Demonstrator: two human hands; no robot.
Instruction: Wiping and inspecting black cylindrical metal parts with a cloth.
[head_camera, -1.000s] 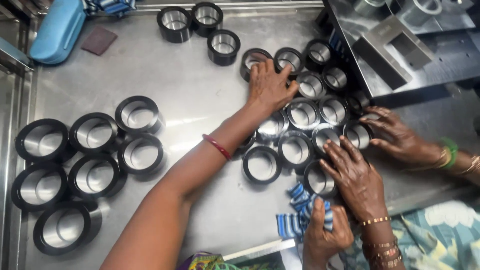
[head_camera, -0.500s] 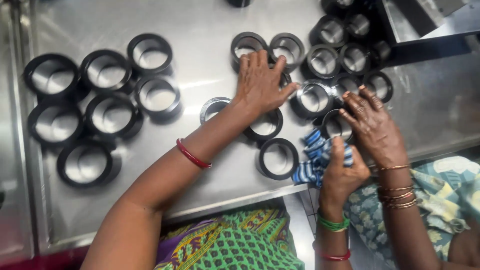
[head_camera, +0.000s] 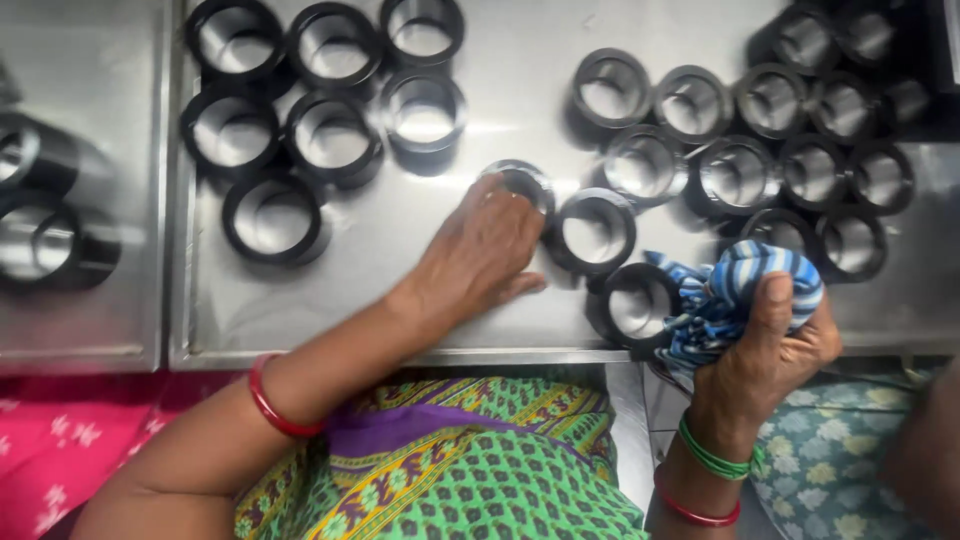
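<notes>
A second ago the left hand lay stretched far out among the packed black rings at the right of the steel worktop; now it sits nearer the front edge, fingertips on a single ring that stands apart from the others. The right hand has drawn back off the worktop to its front edge, balled around the blue striped cloth, its bangled wrist now in view. The other person's hands that reached in among the rings from the right are gone. The cluster of larger rings at the left has shifted toward the top of the view.
</notes>
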